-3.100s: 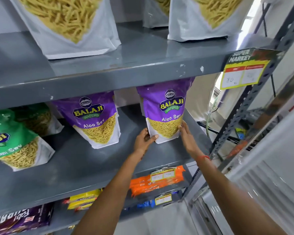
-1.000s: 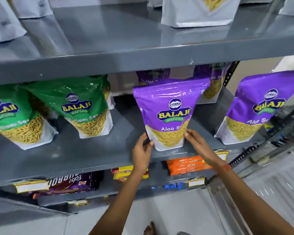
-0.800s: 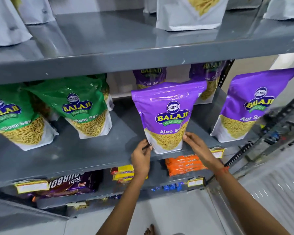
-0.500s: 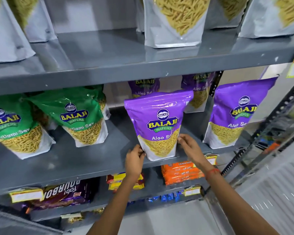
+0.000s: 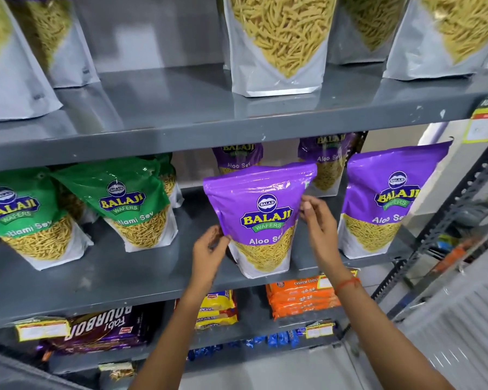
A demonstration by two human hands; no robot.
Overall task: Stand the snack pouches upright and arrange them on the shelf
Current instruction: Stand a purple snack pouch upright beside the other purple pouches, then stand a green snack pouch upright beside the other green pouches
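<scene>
A purple Aloo Sev pouch point(image 5: 261, 218) stands upright near the front edge of the grey middle shelf point(image 5: 124, 271). My left hand point(image 5: 209, 249) grips its lower left edge with curled fingers. My right hand point(image 5: 319, 226) pinches its right edge higher up. A second purple pouch point(image 5: 389, 201) stands to the right, close to the shelf end. Two more purple pouches point(image 5: 237, 159) point(image 5: 326, 164) stand at the back, partly hidden. Two green Ratlami Sev pouches point(image 5: 124, 204) point(image 5: 20, 218) lean at the left, with more behind them.
The upper shelf carries several white pouches of sev point(image 5: 276, 46). Below are orange biscuit packs point(image 5: 299, 298), yellow packs point(image 5: 217, 308) and a Bourbon pack point(image 5: 102, 330). A perforated steel upright point(image 5: 448, 220) and a price tag point(image 5: 485, 119) mark the right end.
My hands have slid up from the base of the middle purple pouch to its sides, the right one higher. The pouch stays in place. My view has tilted upward a little.
</scene>
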